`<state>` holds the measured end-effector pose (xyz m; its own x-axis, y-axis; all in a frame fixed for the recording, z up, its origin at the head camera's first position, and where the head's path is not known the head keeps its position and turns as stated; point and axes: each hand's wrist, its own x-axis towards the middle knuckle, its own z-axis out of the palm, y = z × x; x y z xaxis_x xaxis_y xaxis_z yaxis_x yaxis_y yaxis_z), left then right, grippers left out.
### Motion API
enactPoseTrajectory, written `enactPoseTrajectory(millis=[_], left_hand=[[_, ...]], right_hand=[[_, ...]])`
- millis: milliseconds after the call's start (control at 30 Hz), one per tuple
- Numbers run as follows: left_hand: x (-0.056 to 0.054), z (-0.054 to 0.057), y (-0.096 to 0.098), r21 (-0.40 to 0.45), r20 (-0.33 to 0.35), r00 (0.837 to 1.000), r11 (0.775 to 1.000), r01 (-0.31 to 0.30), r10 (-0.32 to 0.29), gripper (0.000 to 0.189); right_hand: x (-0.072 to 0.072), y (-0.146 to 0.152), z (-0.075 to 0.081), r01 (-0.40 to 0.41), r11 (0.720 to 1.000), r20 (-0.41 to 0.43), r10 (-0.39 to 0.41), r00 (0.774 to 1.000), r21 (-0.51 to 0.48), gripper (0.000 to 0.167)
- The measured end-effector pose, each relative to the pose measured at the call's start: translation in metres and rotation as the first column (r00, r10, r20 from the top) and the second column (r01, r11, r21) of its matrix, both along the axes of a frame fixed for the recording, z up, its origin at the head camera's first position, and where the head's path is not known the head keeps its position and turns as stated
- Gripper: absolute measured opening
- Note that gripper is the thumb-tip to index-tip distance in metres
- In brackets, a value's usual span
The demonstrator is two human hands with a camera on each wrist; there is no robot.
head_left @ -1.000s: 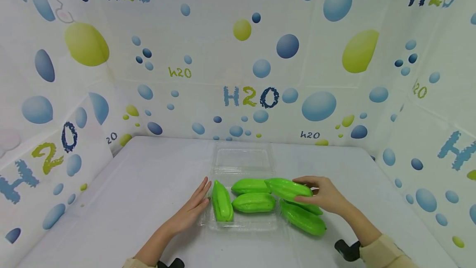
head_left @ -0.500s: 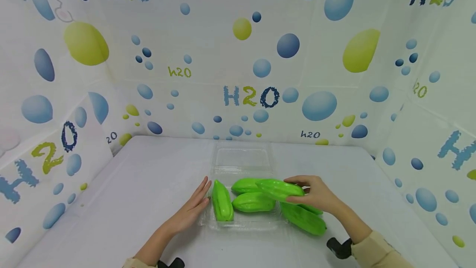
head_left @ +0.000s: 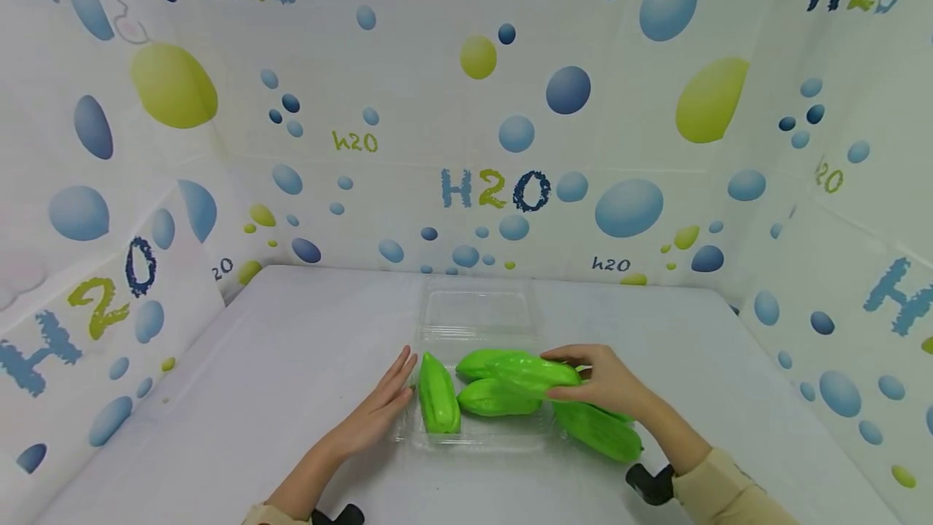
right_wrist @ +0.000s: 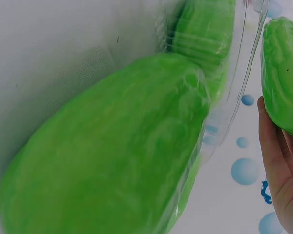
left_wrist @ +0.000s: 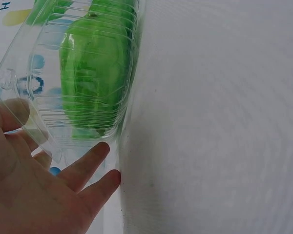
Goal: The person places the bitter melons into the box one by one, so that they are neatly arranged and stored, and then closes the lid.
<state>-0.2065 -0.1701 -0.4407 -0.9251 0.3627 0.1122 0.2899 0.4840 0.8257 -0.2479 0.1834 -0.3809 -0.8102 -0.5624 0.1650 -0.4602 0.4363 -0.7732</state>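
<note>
My right hand [head_left: 608, 383] grips a long green ridged gourd [head_left: 528, 373] by its right end, above the clear plastic clamshell box [head_left: 477, 438]. That same gourd [right_wrist: 285, 80] shows at the right edge of the right wrist view. Inside the box, one gourd [head_left: 439, 397] lies lengthwise at the left and two others, one a front gourd [head_left: 498, 399], lie crosswise. My left hand [head_left: 375, 411] rests against the box's left side with fingers extended; in the left wrist view, some of its fingers [left_wrist: 90, 163] lie beside the clear wall.
The box's clear lid [head_left: 477, 310] lies folded back behind it. To the right of the box, a gourd [head_left: 601, 432] lies on the white tabletop [head_left: 313, 330], partly covering another one. Patterned sheeting [head_left: 408, 128] stands at the back and sides.
My right hand has carried the held gourd leftward, from above the box's right side to over the crosswise gourds. My left hand has stayed in place at the box's side.
</note>
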Motion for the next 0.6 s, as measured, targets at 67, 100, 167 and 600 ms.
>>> enactPoseTrajectory(millis=[67, 100, 167, 600], left_hand=[[0.0, 0.0, 0.0, 0.002, 0.0, 1.0, 1.0, 0.0, 0.0, 0.051], [0.0, 0.001, 0.0, 0.002, -0.001, 1.0, 1.0, -0.001, 0.001, 0.051], [0.001, 0.001, 0.0, 0.0, 0.0, 1.0, 1.0, -0.004, 0.004, 0.051], [0.001, 0.002, 0.001, -0.005, -0.006, 1.0, 1.0, -0.008, 0.008, 0.051]], right_hand=[[0.0, -0.003, 0.0, -0.006, 1.0, -0.003, 0.006, 1.0, 0.002, 0.047], [0.0, -0.004, 0.0, -0.011, 1.0, -0.011, 0.011, 1.0, 0.005, 0.047], [0.0, -0.006, 0.0, -0.011, 1.0, -0.021, 0.011, 1.0, 0.013, 0.047], [-0.001, -0.021, -0.003, -0.067, 0.998, -0.002, 0.067, 0.998, -0.009, 0.047]])
